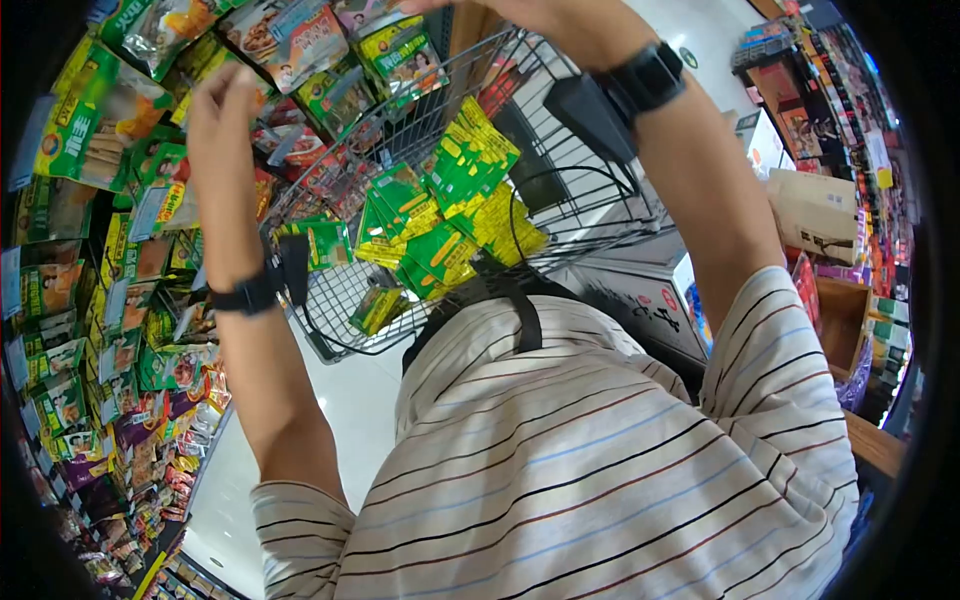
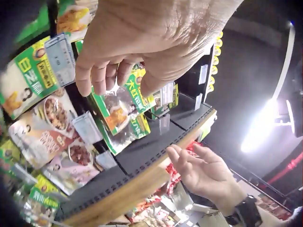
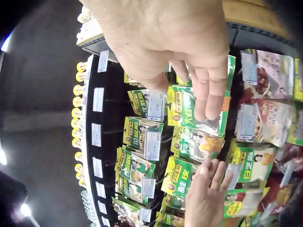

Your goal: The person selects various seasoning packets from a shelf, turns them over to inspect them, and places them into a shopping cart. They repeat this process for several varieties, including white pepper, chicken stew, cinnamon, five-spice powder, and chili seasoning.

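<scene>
Head view has the wide layout: the left hand point(image 1: 224, 110) is up by the racks of hanging seasoning packets point(image 1: 75, 130), the right hand point(image 1: 480, 6) is mostly cut off at the top edge, and a wire shopping cart point(image 1: 335, 351) sits between the arms with a loose heap of green-and-yellow packets point(image 1: 402, 220) in it. Neither hand seems to have anything in it, btw: the left hand's fingers are loosely bent with the thumb apart, and the right hand's fingers reach out, also relaxed. Now the bit that matters imo: the red-lettered Sichuan pepper packet, or what looks like one, a green-fronted spice packet point(image 3: 186, 105) hanging on the rack. Right wrist view puts it directly behind the right hand's fingertips, its long axis running sideways across that picture, so the fingers lie across it rather than along it. The left hand is lower down in that same view, beside the cassia bark packet point(image 3: 176, 176). Left wrist view kinda muddies things, since from there the left hand's fingers overlap the green-fronted spice packet and the right hand is off to the lower right. So honestly I can't say which hand is nearer, or whether either one touches it. White price tags point(image 3: 154, 144) stick out among the packets.
</scene>
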Tool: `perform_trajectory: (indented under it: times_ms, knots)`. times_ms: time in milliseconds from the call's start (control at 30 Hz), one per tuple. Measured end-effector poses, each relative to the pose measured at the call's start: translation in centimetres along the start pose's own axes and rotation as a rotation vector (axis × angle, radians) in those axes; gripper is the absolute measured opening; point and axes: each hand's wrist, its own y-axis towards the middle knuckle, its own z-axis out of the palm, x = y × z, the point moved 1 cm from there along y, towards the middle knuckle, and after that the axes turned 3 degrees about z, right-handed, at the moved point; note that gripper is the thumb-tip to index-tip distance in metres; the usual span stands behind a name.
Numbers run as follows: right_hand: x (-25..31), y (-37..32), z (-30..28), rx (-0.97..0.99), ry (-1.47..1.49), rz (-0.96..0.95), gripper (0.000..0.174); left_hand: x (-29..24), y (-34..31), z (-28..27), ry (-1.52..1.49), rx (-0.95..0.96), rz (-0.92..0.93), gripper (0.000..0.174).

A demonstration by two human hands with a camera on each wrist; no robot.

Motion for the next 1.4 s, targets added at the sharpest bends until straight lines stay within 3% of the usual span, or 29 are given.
perform_trajectory:
  times_ms: [67, 100, 200, 233, 300, 400, 667, 1000, 1300, 1400]
  knots:
    - [-1.8, -2.2, -0.1, -0.024, 0.048, 0.108, 0.037, 0.4, -5.0, 0.5, 0.009, 0.064, -0.104, 0.046]
    - [-1.3, -4.1, 1.3, -0.198, -0.034, 0.165, 0.033, 0.7, -7.2, 0.6, 0.011, 0.118, -0.165, 0.043]
    - [-3.5, -7.4, 0.7, -0.282, 0.118, 0.171, 0.032, 3.1, -12.7, 0.2, -0.053, 0.254, -0.322, 0.038]
    - [-7.0, -7.7, -1.7, -0.252, 0.084, 0.126, 0.04, 3.3, -14.1, 0.1, -0.062, 0.282, -0.365, 0.037]
    - [-7.8, -10.2, -1.7, -0.265, 0.064, 0.185, 0.039, 3.3, -16.6, 0.0, -0.081, 0.337, -0.45, 0.037]
    - [-8.9, -13.5, -0.7, -0.333, 0.032, 0.268, 0.038, 3.6, -18.9, 0.0, -0.167, 0.402, -0.577, 0.038]
    - [-11.3, -19.1, 0.9, -0.548, 0.078, 0.447, 0.037, 5.4, -21.7, -0.1, -0.198, 0.581, -0.674, 0.035]
    - [-18.0, -19.8, -0.6, -0.499, 0.018, 0.615, 0.029, 4.4, -23.7, -1.4, -0.179, 0.48, -0.738, 0.032]
    - [-26.1, -17.7, -1.9, -0.326, 0.066, 0.83, 0.041, 2.7, -26.6, -2.4, -0.073, 0.339, -0.827, 0.034]
    - [-28.6, -16.5, -3.0, -0.357, 0.105, 0.855, 0.04, 1.6, -27.0, -2.9, -0.04, 0.261, -0.827, 0.036]
